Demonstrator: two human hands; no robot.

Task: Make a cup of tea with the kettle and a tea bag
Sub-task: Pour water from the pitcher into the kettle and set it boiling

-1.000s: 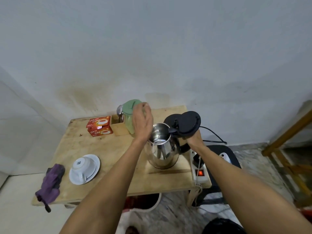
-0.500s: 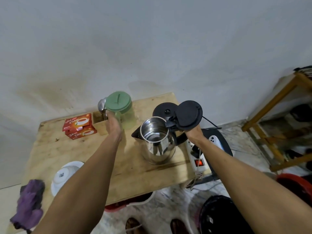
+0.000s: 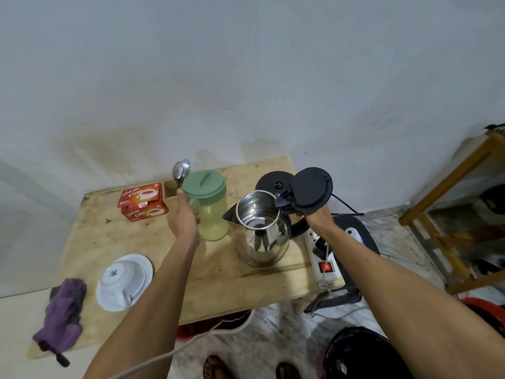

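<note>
A steel kettle (image 3: 261,236) stands on the wooden table (image 3: 218,280), its black lid (image 3: 311,191) flipped open. My right hand (image 3: 311,214) grips the kettle's handle behind the lid. Left of the kettle stands a yellow-green water jug (image 3: 211,214) with a green lid; my left hand (image 3: 184,218) is closed around its handle. The kettle's black base (image 3: 273,183) lies behind it. Two red tea boxes (image 3: 143,201) are stacked at the back left. A white cup lies upside down on a saucer (image 3: 124,281) at the front left.
A spoon (image 3: 180,170) stands in a wooden holder behind the jug. A purple folded umbrella (image 3: 62,321) lies at the table's front left corner. A white power strip (image 3: 323,259) with a lit red switch sits on the right edge. A black bin (image 3: 363,354) stands on the floor.
My left hand came off the jug's lid, dropped to its handle and closed on it. The jug has shifted nearer the kettle. The right hand keeps its hold.
</note>
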